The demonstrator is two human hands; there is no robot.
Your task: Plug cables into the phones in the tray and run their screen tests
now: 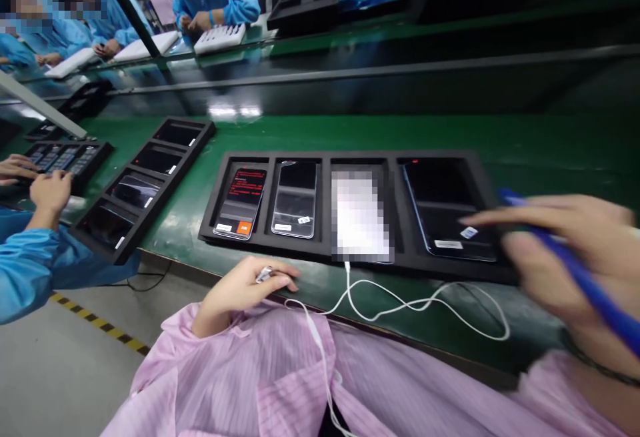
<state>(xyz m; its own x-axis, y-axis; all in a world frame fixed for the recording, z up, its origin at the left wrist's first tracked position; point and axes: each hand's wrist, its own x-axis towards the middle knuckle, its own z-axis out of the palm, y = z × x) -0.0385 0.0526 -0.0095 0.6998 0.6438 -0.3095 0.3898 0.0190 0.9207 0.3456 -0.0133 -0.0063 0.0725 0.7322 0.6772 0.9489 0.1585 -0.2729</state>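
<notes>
A black foam tray (323, 207) in front of me holds phones in separate compartments. My right hand (565, 243), blurred, grips a blue pen-like stick (575, 270). Its index finger stretches over the rightmost phone (440, 197), close to a small white sticker (469, 231); contact is unclear. A white cable (370, 317) runs from the lower end of the third phone (360, 217), whose screen is bright and pixelated. My left hand (245, 287) rests at the table edge, loosely curled around a small silvery piece (264, 274). Leftward lie a dark phone (294, 203) and one showing red text (243, 200).
Another foam tray with dark phones (145, 187) lies to the left. Beside it, a co-worker's hands (50, 190) work over a black tray (75, 160). More people in blue sit across the green bench (280, 131), with white trays (220, 38) before them.
</notes>
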